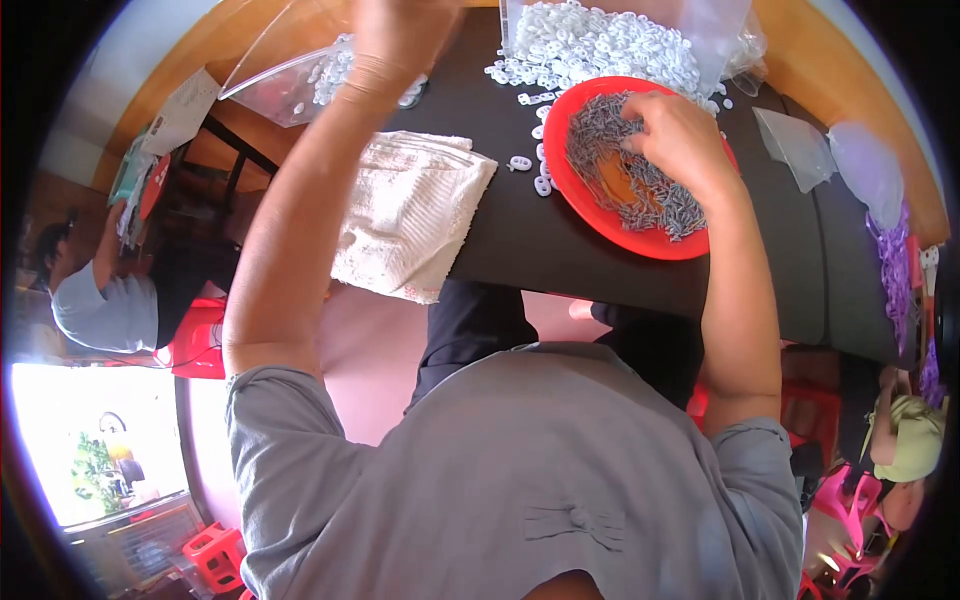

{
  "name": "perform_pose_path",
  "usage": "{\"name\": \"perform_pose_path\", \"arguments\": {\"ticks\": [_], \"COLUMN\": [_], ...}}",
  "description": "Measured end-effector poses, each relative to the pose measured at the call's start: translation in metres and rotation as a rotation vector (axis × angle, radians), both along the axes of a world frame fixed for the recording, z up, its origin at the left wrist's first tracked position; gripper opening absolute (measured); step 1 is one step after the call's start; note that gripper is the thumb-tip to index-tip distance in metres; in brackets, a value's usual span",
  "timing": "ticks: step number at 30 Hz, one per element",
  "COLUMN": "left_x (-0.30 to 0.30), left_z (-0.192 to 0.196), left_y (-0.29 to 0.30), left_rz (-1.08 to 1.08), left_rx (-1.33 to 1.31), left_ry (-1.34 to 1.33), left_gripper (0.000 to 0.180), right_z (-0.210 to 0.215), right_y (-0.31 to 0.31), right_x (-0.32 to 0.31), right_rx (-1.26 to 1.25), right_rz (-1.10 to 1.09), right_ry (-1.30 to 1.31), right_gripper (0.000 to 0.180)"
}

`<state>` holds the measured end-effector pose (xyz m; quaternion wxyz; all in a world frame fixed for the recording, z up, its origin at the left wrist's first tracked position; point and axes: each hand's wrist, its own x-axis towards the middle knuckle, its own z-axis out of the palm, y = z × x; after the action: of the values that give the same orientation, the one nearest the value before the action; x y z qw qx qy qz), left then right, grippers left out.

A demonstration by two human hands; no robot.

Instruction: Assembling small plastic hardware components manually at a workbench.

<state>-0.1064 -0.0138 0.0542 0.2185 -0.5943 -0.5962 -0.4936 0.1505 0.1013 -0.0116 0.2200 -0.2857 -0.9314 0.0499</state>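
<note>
My right hand (pixel 675 135) reaches into a round red plate (pixel 607 226) full of small grey screw-like pieces (pixel 640 195). Its fingers are bent down among the pieces, thumb and forefinger apart, and nothing shows held between them. My left hand (pixel 408 38) is raised at the top edge, above the table's far side. Motion smears it and the frame cuts it off, so its fingers and anything in them cannot be made out. Small white plastic parts (pixel 543 185) with holes lie along the plate's left rim.
White parts (pixel 600 45) are heaped beyond the plate by a clear plastic container. A folded white towel (pixel 410 215) hangs over the near edge of the dark table (pixel 560 270). Clear bags (pixel 800 150) lie at right. Other people sit at left (pixel 105 300) and right (pixel 910 440).
</note>
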Motion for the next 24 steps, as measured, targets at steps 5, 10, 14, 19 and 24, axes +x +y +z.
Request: {"name": "perform_pose_path", "arguments": {"ticks": [5, 10, 14, 19, 24], "left_x": [0.029, 0.018, 0.016, 0.007, 0.006], "left_z": [-0.068, -0.099, -0.104, -0.104, -0.107], "left_y": [0.028, 0.045, 0.042, 0.044, 0.043], "left_rz": [0.017, 0.109, 0.078, -0.009, -0.067], "left_rx": [-0.575, -0.813, -0.791, -0.812, -0.733], "left_ry": [0.166, 0.154, -0.032, -0.085, -0.102], "left_gripper": [0.02, 0.019, 0.017, 0.02, 0.021], "right_z": [-0.008, -0.009, -0.006, -0.009, -0.01], "right_y": [0.01, 0.019, 0.015, 0.003, 0.006], "right_x": [-0.004, 0.0, -0.001, -0.006, -0.007], "right_rx": [0.027, -0.109, -0.166, 0.055, -0.03], "right_rz": [0.025, 0.029, 0.098, 0.207, 0.114], "right_ry": [-0.13, 0.067, 0.117, -0.064, -0.093], "right_gripper": [0.012, 0.011, 0.015, 0.012, 0.011]}}
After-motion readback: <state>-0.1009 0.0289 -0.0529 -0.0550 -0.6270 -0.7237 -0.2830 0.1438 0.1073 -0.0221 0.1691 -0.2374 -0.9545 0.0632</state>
